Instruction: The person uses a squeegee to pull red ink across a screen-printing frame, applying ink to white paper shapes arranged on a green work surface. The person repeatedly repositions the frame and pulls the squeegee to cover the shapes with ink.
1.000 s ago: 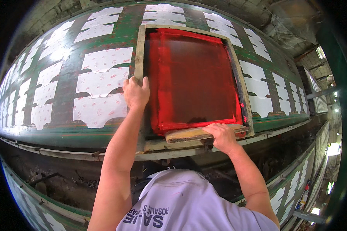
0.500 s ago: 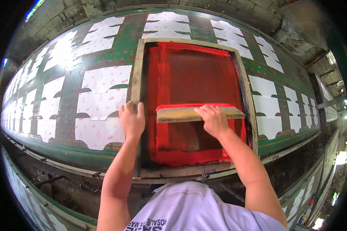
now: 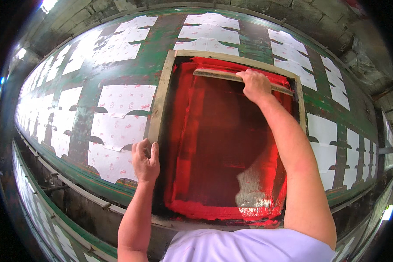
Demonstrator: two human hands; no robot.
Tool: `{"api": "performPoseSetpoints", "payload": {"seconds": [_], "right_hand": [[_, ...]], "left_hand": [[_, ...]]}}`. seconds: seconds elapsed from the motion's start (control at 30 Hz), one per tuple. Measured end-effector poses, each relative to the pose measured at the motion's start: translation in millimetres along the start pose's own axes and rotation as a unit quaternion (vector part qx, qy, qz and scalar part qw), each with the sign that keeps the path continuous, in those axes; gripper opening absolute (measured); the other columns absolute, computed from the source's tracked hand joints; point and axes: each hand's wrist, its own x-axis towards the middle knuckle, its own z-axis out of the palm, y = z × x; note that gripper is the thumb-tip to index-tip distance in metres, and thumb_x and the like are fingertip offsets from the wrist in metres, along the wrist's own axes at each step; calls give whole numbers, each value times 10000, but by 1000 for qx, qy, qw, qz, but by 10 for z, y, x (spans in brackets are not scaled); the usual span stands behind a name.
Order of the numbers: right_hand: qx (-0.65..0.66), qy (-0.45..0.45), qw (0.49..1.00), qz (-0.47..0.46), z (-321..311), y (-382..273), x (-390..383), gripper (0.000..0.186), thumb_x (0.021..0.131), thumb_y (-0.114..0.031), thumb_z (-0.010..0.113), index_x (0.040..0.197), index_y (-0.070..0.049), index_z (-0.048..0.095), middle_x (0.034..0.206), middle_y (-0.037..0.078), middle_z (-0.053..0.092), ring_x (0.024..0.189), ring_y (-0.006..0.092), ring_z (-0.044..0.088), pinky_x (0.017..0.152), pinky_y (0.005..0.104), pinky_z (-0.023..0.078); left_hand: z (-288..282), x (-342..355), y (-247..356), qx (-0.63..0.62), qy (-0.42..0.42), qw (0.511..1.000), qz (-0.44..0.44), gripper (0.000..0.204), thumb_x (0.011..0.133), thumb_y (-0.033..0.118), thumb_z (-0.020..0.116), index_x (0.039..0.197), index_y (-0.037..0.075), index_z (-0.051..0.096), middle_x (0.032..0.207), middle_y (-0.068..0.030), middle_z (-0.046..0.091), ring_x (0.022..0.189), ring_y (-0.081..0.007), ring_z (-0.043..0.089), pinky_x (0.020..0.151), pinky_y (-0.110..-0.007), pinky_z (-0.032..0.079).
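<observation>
A: Looks like spreading red ink [image 3: 205,210]! Gripping squeegee [image 3: 218,75] in right hand [image 3: 254,85], inside far edge of screen frame [image 3: 162,94].
B: At frame's left edge with left hand [image 3: 145,163], can't tell how tightly. Needing even pressure next, probably.

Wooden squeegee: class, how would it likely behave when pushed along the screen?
The wooden squeegee is probably stiff, since it looks straight throughout. It may slide fairly easily, as glossy red ink lies along it. Held only by the right hand near its middle, it could twist if pushed unevenly.
</observation>
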Motion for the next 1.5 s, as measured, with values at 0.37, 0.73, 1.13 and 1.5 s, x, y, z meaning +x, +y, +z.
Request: {"api": "performPoseSetpoints", "payload": {"seconds": [0.37, 0.73, 1.13, 1.5], "right_hand": [[7, -29, 999, 14, -57, 476, 379, 568, 894, 13, 610, 1340, -257, 834, 1288, 150, 815, 1165, 420, 779, 1009, 560, 631], [26, -201, 979, 9, -569, 156, 26, 455, 871, -74, 656, 1260, -206, 853, 1174, 197, 837, 1145, 426, 791, 1013, 572, 632], [35, -191, 981, -12, -948, -1058, -2112, 460, 819, -58, 681, 1193, -244, 872, 1049, 158, 838, 1045, 407, 810, 922, 561, 655], [75, -179, 980, 35, -1282, -2140, -3926, 468, 799, -14, 682, 1156, -245, 877, 1032, 87, 807, 1012, 362, 793, 882, 537, 645]], "left_hand": [[11, 16, -41, -7, -5, 1000, -8, 313, 1103, 264, 770, 1263, -3, 732, 1082, -99, 647, 905, -211, 694, 840, -373, 573], [43, 53, -6, 5, 17, 1000, -9, 295, 1080, 295, 783, 1186, 21, 754, 1090, -161, 693, 920, -331, 706, 850, -463, 575], [-5, 59, -37, 29, -2, 999, 36, 462, 1094, 391, 726, 1258, -41, 723, 1241, -262, 717, 1237, -483, 655, 1074, -559, 523], [4, 1, -80, 41, 12, 996, 73, 498, 1022, 432, 799, 1243, -9, 732, 1250, -228, 727, 1265, -461, 662, 1121, -547, 521]]}}
